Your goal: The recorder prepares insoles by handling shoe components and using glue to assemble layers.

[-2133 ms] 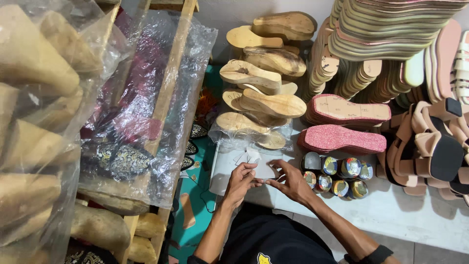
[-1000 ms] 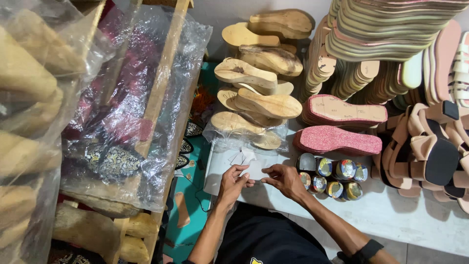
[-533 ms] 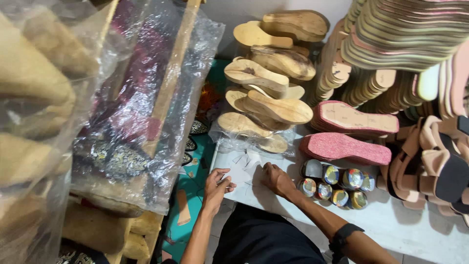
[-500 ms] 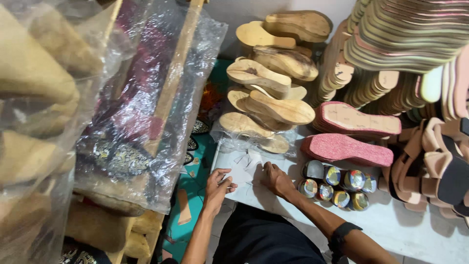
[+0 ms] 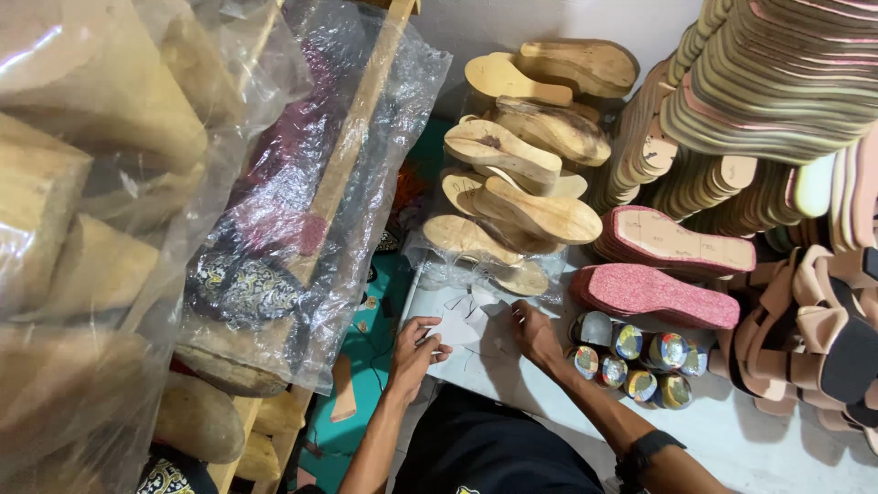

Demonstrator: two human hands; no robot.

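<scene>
Several white paper cut-outs (image 5: 468, 322) lie on the near left corner of a white table (image 5: 750, 439). My left hand (image 5: 416, 346) rests at the table's corner, its fingers slightly spread and its fingertips touching one cut-out. To the right, my right hand (image 5: 533, 331) is bent over the same pile with its fingertips down on the paper. Whether it pinches a piece is hidden by the knuckles.
Several small round tins (image 5: 640, 359) stand just right of my right hand. Pink wedge soles (image 5: 658, 295) and wooden soles (image 5: 517, 183) pile up behind. Stacked flat insoles (image 5: 732, 101) fill the right. Plastic-wrapped wooden blocks (image 5: 101, 229) and a wrapped rack (image 5: 302, 210) crowd the left.
My hands held a white piece together between them. They have since parted and dropped to the table, left to the corner, right onto the paper pile.
</scene>
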